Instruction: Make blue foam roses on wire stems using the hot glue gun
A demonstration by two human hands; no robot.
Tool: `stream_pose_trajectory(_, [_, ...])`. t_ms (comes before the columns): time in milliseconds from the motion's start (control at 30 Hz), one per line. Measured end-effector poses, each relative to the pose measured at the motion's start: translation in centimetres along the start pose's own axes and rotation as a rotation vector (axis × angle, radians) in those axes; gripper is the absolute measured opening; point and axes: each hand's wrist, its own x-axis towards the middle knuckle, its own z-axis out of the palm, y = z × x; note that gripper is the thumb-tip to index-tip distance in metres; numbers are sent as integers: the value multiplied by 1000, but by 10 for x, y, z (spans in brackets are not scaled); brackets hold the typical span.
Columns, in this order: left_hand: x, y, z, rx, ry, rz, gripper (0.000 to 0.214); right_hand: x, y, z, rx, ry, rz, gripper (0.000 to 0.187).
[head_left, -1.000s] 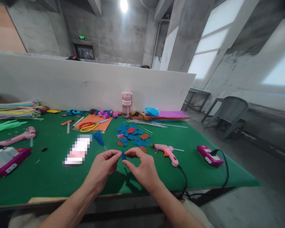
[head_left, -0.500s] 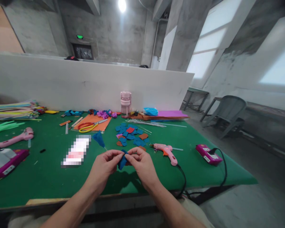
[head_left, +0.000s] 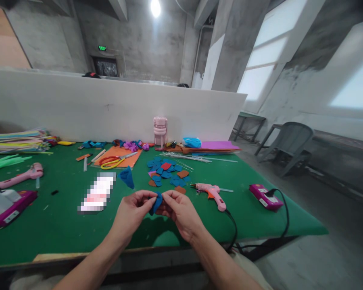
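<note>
Between my hands, above the near part of the table, is a small curled blue felt piece (head_left: 156, 203). My left hand (head_left: 132, 211) pinches it between thumb and fingers from the left. At its right edge my right hand (head_left: 181, 211) has thumb and fingers closed on it; the fingers partly hide the felt. A cone-shaped blue felt piece (head_left: 126, 177) stands just beyond my left hand; whether a wire joins it to that hand cannot be made out now. Beyond my hands lies a pile of cut felt pieces (head_left: 166, 174), mostly blue, with some brown and red.
A pink glue gun (head_left: 211, 191) with a black cord lies to the right, near a purple power strip (head_left: 265, 197). Scissors (head_left: 115, 161) rest on orange felt (head_left: 130, 160). A pink bottle (head_left: 160, 133) stands by the white partition (head_left: 109, 104). Thin wires (head_left: 187, 156) lie at the back.
The blue felt between my hands has turned and now looks more curled. My right fingers have shifted along its edge. The cone-shaped felt piece has turned slightly.
</note>
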Motion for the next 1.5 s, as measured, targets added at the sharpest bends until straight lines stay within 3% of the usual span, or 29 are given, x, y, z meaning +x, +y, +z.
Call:
stream_pose_trajectory(267, [1, -2, 0, 26, -17, 1, 23, -1, -3, -1, -45, -5, -2, 27])
stream_pose_trajectory(433, [0, -5, 0, 146, 2, 115, 20, 1, 0, -1, -167, 115, -91, 26])
stream_pose_trajectory(567, [-3, -4, 3, 202, -25, 94, 21, -1, 3, 3, -176, 164, -129, 25])
stream_pose_trajectory(800, [-1, -7, 2, 214, -39, 94, 22, -3, 3, 7, -102, 155, -73, 26])
stream_pose_trajectory(1167, [-1, -1, 0, 74, -80, 17, 23, -3, -2, 3, -158, 123, -30, 30])
stream_pose_trajectory(1500, [-2, 4, 2, 64, -87, -14, 27, -4, -3, 1, -303, 133, -124, 27])
